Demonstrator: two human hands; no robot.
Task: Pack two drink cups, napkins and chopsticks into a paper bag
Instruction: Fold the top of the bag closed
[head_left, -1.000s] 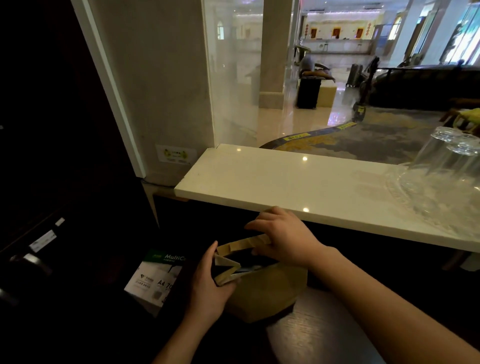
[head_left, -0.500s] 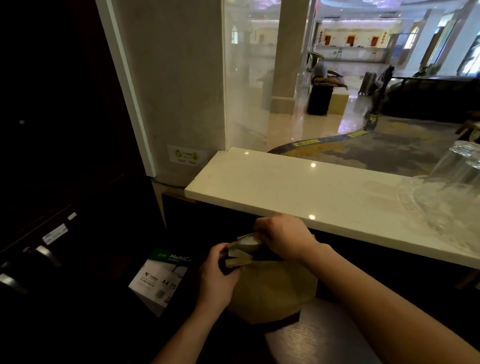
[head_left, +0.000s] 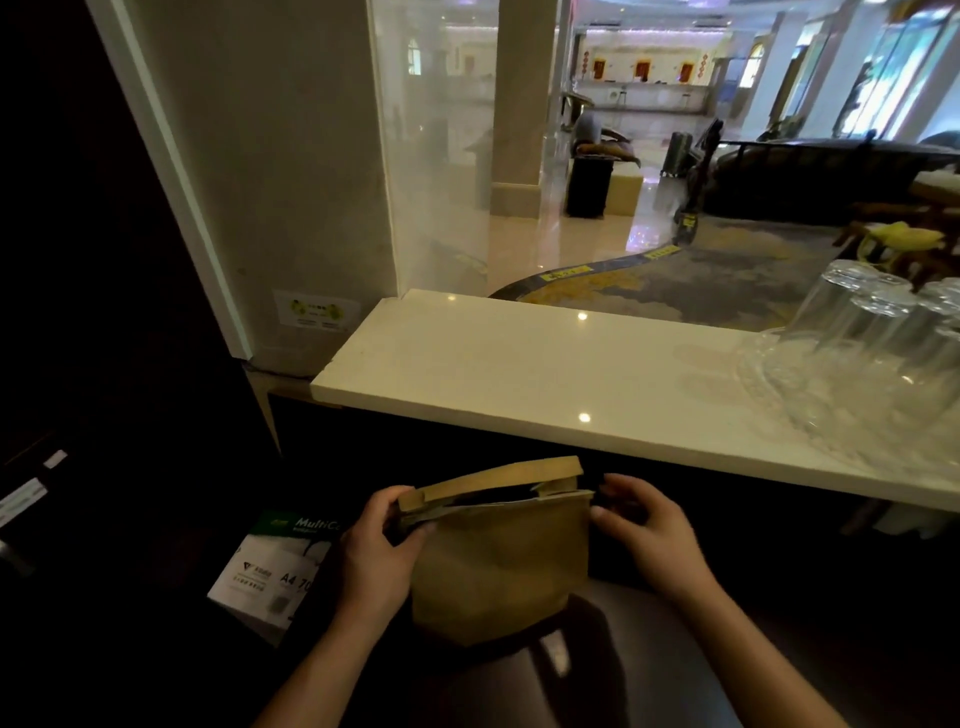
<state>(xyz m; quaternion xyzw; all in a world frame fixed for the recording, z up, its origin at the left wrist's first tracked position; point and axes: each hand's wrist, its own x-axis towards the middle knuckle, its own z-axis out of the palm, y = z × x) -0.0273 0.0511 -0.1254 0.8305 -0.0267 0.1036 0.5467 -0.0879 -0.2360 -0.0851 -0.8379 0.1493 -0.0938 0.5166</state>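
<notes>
Since 0.5 s ago, both hands have slid apart: left hand (head_left: 373, 551) pinches the paper bag (head_left: 498, 561) at its left top corner, right hand (head_left: 649, 535) grips its right edge, below the near counter (head_left: 519, 374).

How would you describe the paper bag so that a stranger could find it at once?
Start at the white counter under the window and look just below its front edge, into the dark. There the brown paper bag stands between the left hand and right hand, its top folded over, the only tan thing there.
</notes>
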